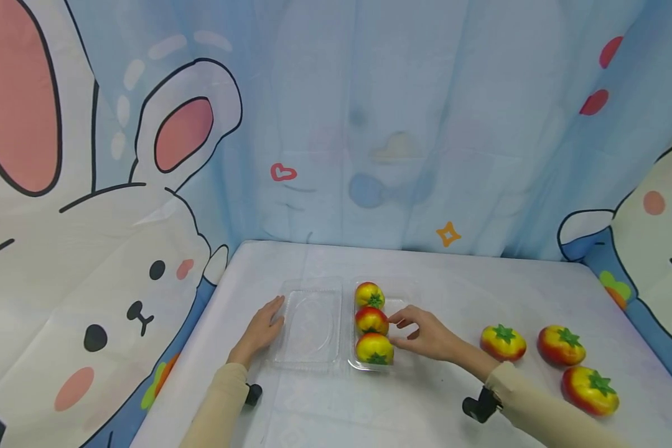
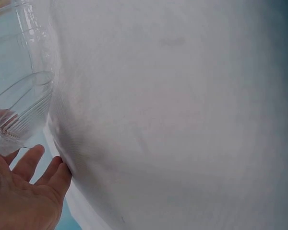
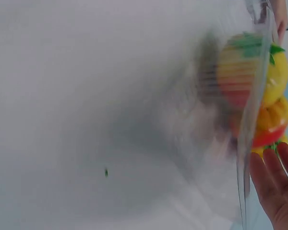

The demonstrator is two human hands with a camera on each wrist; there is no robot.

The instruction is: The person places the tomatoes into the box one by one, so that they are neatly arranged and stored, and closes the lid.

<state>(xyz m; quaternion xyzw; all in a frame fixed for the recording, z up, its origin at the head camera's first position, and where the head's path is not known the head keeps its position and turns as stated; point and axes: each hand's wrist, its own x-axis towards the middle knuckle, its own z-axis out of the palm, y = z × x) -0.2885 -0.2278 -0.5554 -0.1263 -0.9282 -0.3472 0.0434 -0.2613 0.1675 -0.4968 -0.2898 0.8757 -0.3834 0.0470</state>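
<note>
A clear plastic clamshell box lies unfolded, its lid to the left. Three red-and-yellow toy fruits with green leafy caps, like persimmons, form a column along the box's left side; the middle fruit is mostly red. My left hand rests at the lid's left edge, fingers fairly straight; in the left wrist view its fingers touch the plastic corner. My right hand reaches over the box, fingertips right at the middle and near fruits, thumb and fingers apart. Nothing sits between them.
Three more toy fruits lie on the white table to the right: one close by my right forearm, one farther right, one nearer the front. A blue curtain with cartoon rabbits hangs behind the table.
</note>
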